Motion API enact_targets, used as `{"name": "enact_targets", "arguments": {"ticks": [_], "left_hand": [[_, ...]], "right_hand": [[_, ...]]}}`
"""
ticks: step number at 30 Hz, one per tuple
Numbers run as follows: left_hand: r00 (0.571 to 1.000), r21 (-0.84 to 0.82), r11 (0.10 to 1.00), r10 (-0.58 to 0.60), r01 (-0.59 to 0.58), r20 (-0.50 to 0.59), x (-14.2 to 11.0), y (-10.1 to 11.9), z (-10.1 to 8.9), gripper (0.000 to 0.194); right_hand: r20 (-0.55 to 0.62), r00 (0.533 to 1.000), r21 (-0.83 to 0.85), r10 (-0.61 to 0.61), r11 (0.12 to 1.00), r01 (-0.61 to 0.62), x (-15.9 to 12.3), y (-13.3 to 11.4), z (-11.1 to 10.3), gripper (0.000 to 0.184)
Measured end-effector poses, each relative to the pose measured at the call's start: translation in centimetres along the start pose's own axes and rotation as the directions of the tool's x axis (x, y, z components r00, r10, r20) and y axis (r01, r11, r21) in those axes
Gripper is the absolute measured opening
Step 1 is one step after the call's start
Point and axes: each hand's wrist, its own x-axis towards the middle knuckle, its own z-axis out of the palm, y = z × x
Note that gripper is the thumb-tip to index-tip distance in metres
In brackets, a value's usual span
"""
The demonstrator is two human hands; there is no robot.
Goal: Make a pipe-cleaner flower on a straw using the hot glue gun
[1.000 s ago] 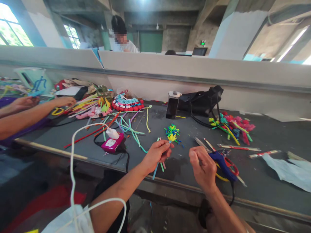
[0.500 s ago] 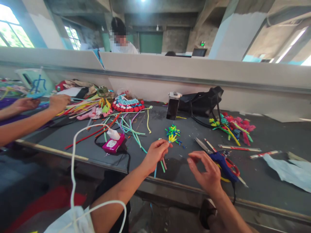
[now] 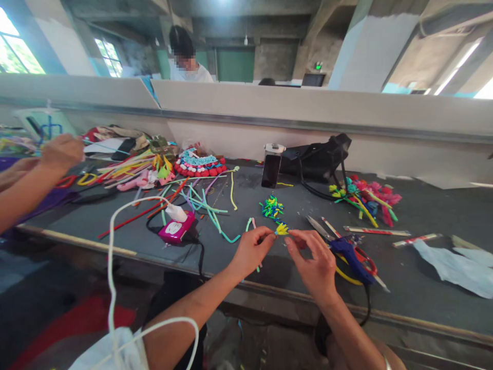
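Note:
My left hand [image 3: 252, 249] is closed in a pinch on a small yellow pipe-cleaner flower [image 3: 281, 229], whose stems hang below the fingers. My right hand [image 3: 314, 262] is beside it, thumb and fingertips touching the flower's head from the right. Both hands hover over the front of the dark grey table [image 3: 115, 221]. A small heap of blue, green and yellow pipe-cleaner bits [image 3: 271, 207] lies just behind the hands.
A blue glue gun [image 3: 348, 253], red-handled scissors [image 3: 364, 259] and thin sticks [image 3: 375, 231] lie right of my hands. A pink device [image 3: 175, 229] with a white cable, loose pipe cleaners [image 3: 200, 203], a black bag [image 3: 318, 159], finished flowers [image 3: 365, 198]. Another person's hands [image 3: 57, 154] work at left.
My right hand has come in from the right and now touches the flower. My left hand has turned the flower toward it. The other person's hand at left has lifted.

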Motion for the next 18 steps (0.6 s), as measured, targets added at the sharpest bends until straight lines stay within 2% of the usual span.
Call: {"name": "enact_targets", "arguments": {"ticks": [6, 18], "left_hand": [[0.999, 0.039, 0.999, 0.027, -0.028, 0.019, -0.2, 0.35, 0.07, 0.025], [0.998, 0.04, 0.999, 0.033, -0.036, 0.052, -0.53, 0.86, -0.09, 0.025]], "right_hand": [[0.013, 1.0, 0.029, 0.009, 1.0, -0.009, 0.27, -0.26, 0.22, 0.007], [0.019, 0.999, -0.024, 0.049, 0.999, -0.048, 0.13, 0.29, 0.47, 0.012]]}}
